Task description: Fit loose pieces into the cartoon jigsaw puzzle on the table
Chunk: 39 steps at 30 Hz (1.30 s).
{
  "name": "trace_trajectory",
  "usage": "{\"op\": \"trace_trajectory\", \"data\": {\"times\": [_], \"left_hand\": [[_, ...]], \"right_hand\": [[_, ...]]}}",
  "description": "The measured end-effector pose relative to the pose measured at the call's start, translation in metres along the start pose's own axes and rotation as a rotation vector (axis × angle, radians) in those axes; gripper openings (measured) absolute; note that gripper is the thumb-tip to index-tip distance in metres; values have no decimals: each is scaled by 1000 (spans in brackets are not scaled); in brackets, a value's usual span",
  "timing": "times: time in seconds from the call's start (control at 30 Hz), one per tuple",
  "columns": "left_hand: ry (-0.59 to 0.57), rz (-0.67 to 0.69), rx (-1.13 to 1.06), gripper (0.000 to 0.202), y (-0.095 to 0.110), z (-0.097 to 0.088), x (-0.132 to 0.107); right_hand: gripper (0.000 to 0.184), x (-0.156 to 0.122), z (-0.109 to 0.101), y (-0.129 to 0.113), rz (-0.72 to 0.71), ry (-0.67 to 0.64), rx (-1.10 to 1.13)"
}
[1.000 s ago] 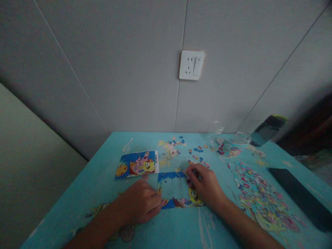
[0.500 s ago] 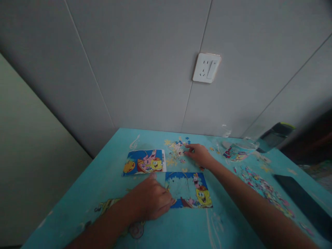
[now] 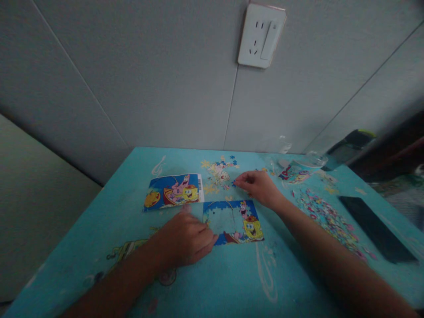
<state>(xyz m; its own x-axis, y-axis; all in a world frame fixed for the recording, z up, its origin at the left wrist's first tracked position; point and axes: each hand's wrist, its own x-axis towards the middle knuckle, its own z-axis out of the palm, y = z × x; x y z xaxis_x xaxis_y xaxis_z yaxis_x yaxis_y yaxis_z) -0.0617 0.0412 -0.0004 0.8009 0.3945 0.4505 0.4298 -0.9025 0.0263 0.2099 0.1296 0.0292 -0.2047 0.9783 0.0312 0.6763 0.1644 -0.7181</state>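
Two hands at work over one blue counter [image 3: 228, 282]! The right hand [image 3: 260, 187] hangs out past the top right of the puzzle, thumb and fingertips pinching what looks like one small blue piece [image 3: 233, 183], though the light is dim. The left hand [image 3: 190, 238] lies low, fingers bent and close together, touching the lower left edge of the one part-built puzzle [image 3: 253, 227], a frame of joined pieces around an open middle.

One picture card [image 3: 175, 192] sits just beside it, up and to the left. Loose pieces come in two main groups: one scattered cluster [image 3: 218, 170] beyond the card, one bigger pile [image 3: 326, 216] over on the right, too many to count. Further right, one dark slab [image 3: 374, 227]; behind the pile, one clear printed tub [image 3: 301, 171]. And one socket plate [image 3: 261, 35] on the wall!
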Motion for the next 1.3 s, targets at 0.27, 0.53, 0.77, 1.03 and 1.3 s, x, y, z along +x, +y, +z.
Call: {"op": "trace_trajectory", "data": {"times": [0.27,0.53,0.77,1.03,1.3], "left_hand": [[95,-41,-15,30,7,-3,4],[83,-41,-23,31,5,-4,3],[66,-39,-22,30,5,-5,3],[52,-45,-22,31,2,-8,4],[49,-34,-23,32,2,-11,5]], "right_hand": [[19,-84,7,5,96,-130,181],[23,-79,3,13,-30,-40,43],[18,-81,-5,8,-139,15,-76],[17,-84,15,7,-172,-21,-182],[11,-83,18,10,-174,-44,-142]]}}
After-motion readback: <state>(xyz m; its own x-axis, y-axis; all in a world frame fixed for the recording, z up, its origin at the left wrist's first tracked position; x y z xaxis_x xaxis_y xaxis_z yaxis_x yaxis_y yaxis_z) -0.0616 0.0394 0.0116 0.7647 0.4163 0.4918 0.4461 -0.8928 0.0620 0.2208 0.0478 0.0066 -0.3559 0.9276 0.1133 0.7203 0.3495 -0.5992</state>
